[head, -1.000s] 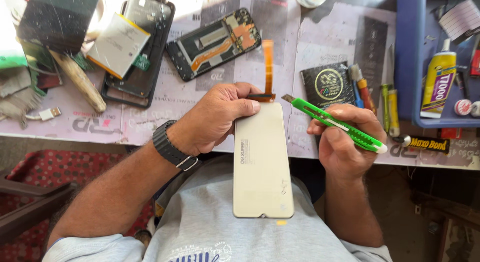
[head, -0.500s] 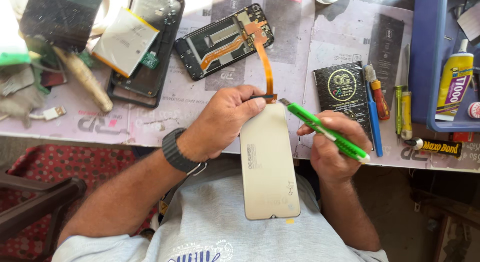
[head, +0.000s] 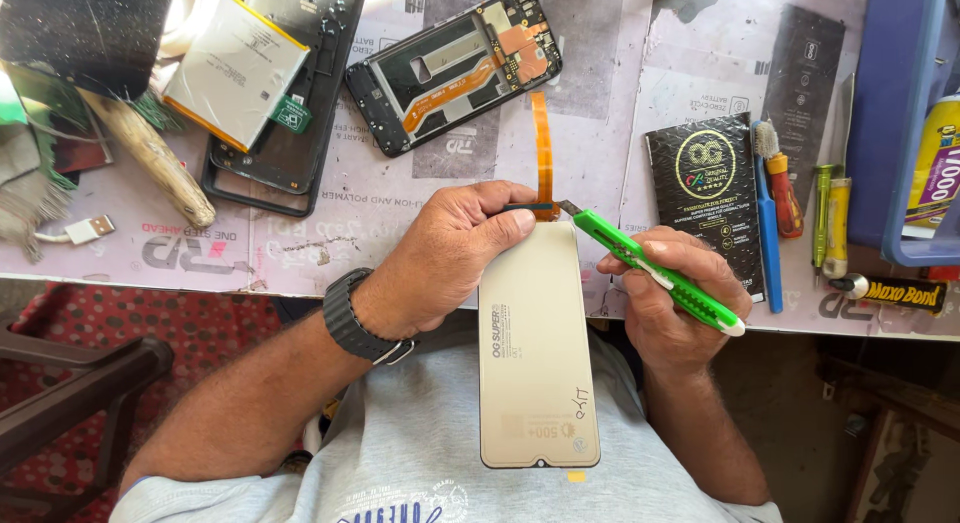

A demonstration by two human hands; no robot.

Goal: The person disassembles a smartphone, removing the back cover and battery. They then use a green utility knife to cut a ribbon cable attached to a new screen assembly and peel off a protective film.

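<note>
Pale phone display panel (head: 538,358) with orange ribbon cable (head: 542,148), held over the lap at the bench (head: 330,223) edge. Left hand (head: 450,253) fingers pinching its top; right hand (head: 675,298) fingers wrapped around a green utility knife (head: 650,268), blade tip at the cable's base. Risk, judging by that closeness: slipped blade nicking cable or fingertip.

phone frame (head: 455,68) lies on the table (head: 380,213) behind the screen panel (head: 535,353), battery (head: 235,71) left.

One display panel (head: 538,353), one green cutter (head: 655,271), two hands (left (head: 455,248), right (head: 675,308)).
</note>
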